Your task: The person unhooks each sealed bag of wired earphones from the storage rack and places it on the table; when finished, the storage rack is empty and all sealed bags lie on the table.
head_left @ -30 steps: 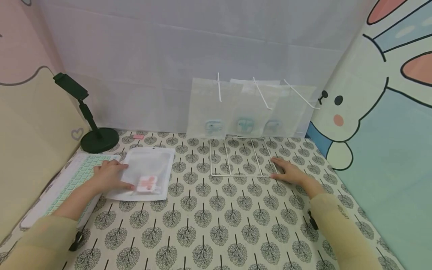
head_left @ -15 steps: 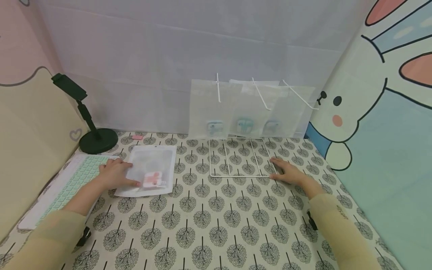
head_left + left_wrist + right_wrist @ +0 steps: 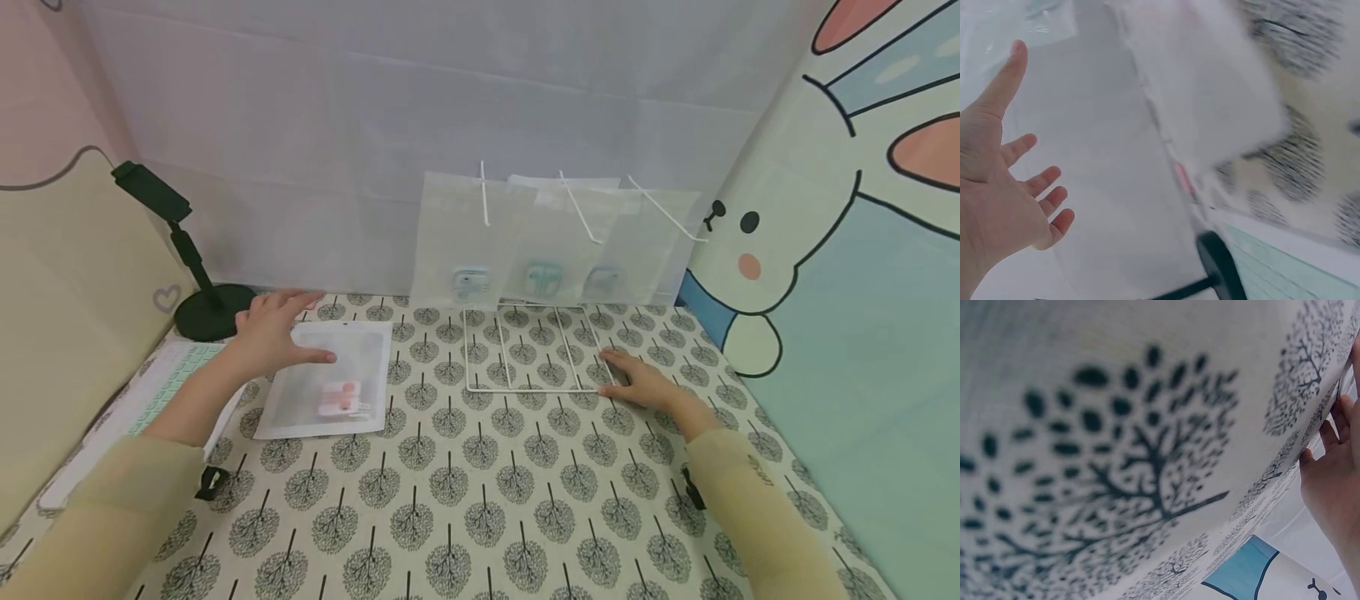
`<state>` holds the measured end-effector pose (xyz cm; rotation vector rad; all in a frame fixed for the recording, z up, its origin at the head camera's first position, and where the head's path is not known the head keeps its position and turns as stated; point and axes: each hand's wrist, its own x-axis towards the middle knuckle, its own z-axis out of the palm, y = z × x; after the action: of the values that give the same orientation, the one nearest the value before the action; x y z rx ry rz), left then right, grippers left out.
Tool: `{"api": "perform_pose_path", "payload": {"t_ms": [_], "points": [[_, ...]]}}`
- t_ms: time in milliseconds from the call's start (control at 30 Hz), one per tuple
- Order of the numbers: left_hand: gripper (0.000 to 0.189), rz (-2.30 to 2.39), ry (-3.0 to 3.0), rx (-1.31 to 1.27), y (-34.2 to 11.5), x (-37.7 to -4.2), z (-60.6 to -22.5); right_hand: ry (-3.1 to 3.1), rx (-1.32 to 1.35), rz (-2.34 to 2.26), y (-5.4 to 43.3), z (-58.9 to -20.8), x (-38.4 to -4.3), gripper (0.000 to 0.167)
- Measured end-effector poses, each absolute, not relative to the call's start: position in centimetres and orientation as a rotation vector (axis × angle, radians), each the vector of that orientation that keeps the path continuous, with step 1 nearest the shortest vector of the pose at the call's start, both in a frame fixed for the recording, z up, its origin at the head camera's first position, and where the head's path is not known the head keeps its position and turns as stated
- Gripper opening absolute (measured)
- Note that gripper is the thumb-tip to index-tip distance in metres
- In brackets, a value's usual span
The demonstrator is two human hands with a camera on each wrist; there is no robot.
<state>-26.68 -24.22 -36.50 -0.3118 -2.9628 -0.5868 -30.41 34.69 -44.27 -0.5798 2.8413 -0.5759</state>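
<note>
My left hand [image 3: 270,337], fingers spread and thumb stretched out, hovers over the upper left part of a translucent white pouch [image 3: 367,354]. Inside the pouch shows a small pink-and-white item [image 3: 341,398]. In the left wrist view the left palm [image 3: 997,206] holds nothing. My right hand [image 3: 637,382] rests on the tabletop at the front right corner of a white wire rack [image 3: 540,391], its fingers and thumb at the base wire. From the rack's prongs hang several similar pouches [image 3: 442,229] with bluish items low inside them.
A dark green desk lamp [image 3: 153,190] stands at the back left, its base partly behind the left hand. A mint-green and white keyboard [image 3: 168,392] lies under the left forearm. A small pink object [image 3: 1183,179] shows near the back edge. The tablecloth [image 3: 450,517] has a tree print.
The left hand first slid the pouch slightly right and back, then let go and rose up and away from its edge. The right hand has stayed by the rack.
</note>
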Motion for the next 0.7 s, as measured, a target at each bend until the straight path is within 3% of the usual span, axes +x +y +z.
{"api": "perform_pose_path", "payload": {"t_ms": [267, 700], "points": [[0.096, -0.827, -2.798, -0.490, -19.6, -29.1, -33.2, 2.838, -0.559, -0.567, 34.7, -44.2, -30.7, 0.085], [0.080, -1.168, -2.571, -0.664, -13.0, -33.9, -32.7, 2.836, -0.581, -0.564, 34.5, -43.9, -30.3, 0.082]]}}
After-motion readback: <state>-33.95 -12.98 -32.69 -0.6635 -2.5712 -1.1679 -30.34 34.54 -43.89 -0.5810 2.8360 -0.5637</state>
